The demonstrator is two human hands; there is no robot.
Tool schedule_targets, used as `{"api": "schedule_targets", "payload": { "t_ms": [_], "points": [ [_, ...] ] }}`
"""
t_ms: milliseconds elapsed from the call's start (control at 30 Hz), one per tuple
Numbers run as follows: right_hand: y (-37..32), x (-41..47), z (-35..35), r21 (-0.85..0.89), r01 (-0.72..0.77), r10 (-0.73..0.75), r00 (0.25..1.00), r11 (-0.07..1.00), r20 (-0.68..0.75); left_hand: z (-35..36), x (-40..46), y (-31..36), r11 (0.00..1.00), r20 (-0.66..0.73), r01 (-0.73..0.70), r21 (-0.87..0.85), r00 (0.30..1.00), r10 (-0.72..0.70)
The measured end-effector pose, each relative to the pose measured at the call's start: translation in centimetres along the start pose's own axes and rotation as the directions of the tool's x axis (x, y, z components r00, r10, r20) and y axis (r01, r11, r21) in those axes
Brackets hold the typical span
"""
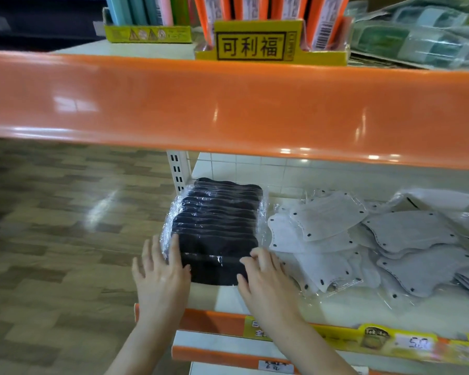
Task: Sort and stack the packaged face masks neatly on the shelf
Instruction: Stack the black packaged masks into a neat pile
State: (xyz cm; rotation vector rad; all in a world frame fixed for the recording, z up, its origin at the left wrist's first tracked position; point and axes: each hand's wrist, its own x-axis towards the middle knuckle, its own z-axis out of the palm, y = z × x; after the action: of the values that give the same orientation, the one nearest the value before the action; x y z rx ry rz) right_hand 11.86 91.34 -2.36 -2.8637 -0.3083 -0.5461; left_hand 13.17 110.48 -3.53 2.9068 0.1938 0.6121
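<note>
A row of black face masks in clear wrappers (217,226) lies overlapped at the left end of the white shelf (228,299). My left hand (161,269) lies flat with straight fingers on the left edge of the nearest black pack. My right hand (263,277) presses its right edge, fingers slightly bent on the wrapper. To the right, several grey packaged masks (363,244) lie loosely scattered and overlapping.
An orange shelf edge (228,104) hangs close above the working shelf. On that upper shelf stand a yellow display box (255,47) and green wrapped packs (417,41). A price strip (390,339) runs along the shelf front. Wood-pattern floor (52,226) lies left.
</note>
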Motion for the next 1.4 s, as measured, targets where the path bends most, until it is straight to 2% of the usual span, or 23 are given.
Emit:
{"api": "schedule_targets", "payload": {
  "t_ms": [67,133,200,333,500,733,900,1000,1167,1400],
  "points": [
    [-0.6,0.1,0.6,0.0,0.083,-0.083,0.996,0.997,0.043,0.4,-0.1,0.2,0.987,0.044,-0.16,-0.004,0.986,0.16],
    [-1.1,0.2,1.2,0.001,0.126,-0.125,0.987,0.992,0.104,0.6,-0.2,0.4,0.97,0.137,-0.242,-0.02,0.96,0.243],
    [-1.4,0.3,1.7,-0.006,0.13,-0.128,0.982,0.992,0.14,0.7,-0.1,0.5,0.967,0.252,-0.255,-0.012,0.935,0.25],
    [-1.6,0.7,2.5,-0.036,0.121,-0.115,0.983,0.992,0.143,0.8,0.7,0.5,0.963,0.327,-0.268,0.035,0.914,0.242],
    [-1.5,1.6,3.2,-0.068,0.115,-0.108,0.989,0.991,0.101,1.1,1.8,0.5,0.958,0.326,-0.284,0.043,0.91,0.255],
    [-1.3,2.0,4.1,-0.063,0.095,-0.09,0.994,0.994,0.066,1.8,2.6,0.5,0.944,0.232,-0.323,0.07,0.925,0.3],
    [-1.0,2.2,2.6,-0.012,0.118,-0.117,0.993,0.993,0.016,1.8,2.5,1.3,0.946,0.178,-0.323,0.004,0.932,0.317],
    [0.0,2.1,1.4,0.028,0.072,-0.072,0.997,0.997,-0.009,1.4,1.9,3.8,0.933,0.122,-0.347,-0.094,0.926,0.357],
    [4.1,1.0,-0.7,0.056,-0.031,0.035,0.997,0.998,-0.075,0.0,0.7,9.9,0.863,0.1,-0.437,-0.253,0.875,0.473],
    [12.7,-1.5,-3.5,-0.002,-0.164,0.164,0.983,0.986,-0.077,0.5,0.0,17.9,0.762,0.082,-0.548,-0.346,0.791,0.606]
  ]
}}
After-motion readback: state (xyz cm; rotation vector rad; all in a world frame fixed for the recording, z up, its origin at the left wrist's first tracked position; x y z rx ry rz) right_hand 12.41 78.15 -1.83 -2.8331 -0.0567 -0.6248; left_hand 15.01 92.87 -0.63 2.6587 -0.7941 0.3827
